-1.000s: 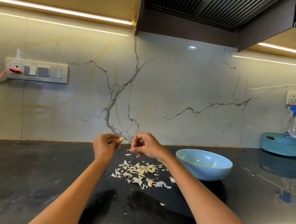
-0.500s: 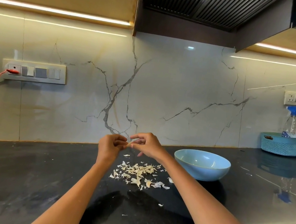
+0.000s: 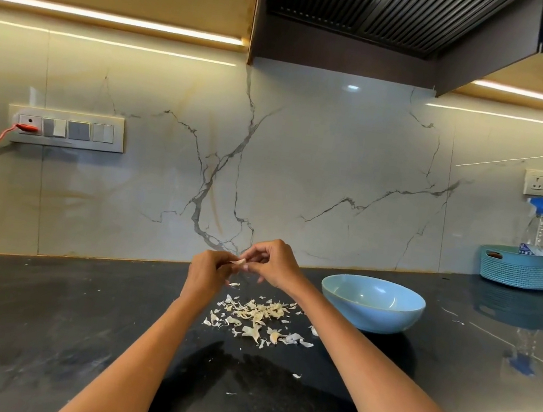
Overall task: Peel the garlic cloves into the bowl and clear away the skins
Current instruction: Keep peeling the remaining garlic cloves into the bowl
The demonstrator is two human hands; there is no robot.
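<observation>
Both the left hand [image 3: 207, 271] and right hand [image 3: 271, 262] pinch one garlic clove [image 3: 239, 262], mostly hidden by fingers, above the skins [image 3: 257, 318] beside the blue bowl [image 3: 372, 303] mid-bench; the spray bottle [image 3: 538, 229] label is unreadable.

We have a single view, from a wide-angle camera worn on the person's head. It faces forward and slightly down, square onto the marble wall [image 3: 301, 175] behind the dark table [image 3: 39, 331]. Both forearms run up from the bottom edge toward the middle, so we look along them from just behind. The left hand [image 3: 205, 275] and right hand [image 3: 271, 263] meet near the centre, at arm's length from the lens. The hood [image 3: 375, 12] fills the top edge, close overhead. Straight lines bow toward the borders: the light strips [image 3: 115, 17] curve. With one view, no overlap exists.
</observation>
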